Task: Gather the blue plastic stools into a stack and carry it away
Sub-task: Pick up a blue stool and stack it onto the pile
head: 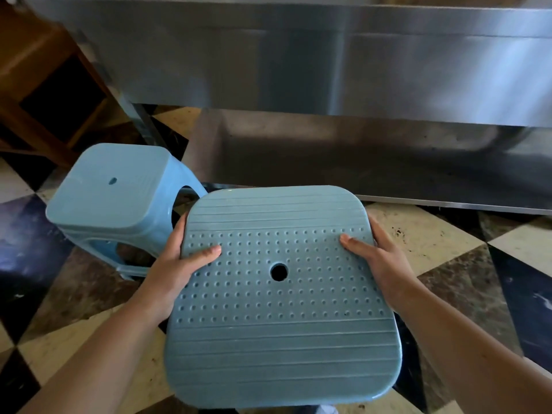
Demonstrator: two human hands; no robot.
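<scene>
Counter (298,55) ahead; stool (113,192) left

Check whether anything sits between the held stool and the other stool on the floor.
Nothing visible does. The held stool, gripped by the left hand and right hand, is just right of the second stool.
</scene>
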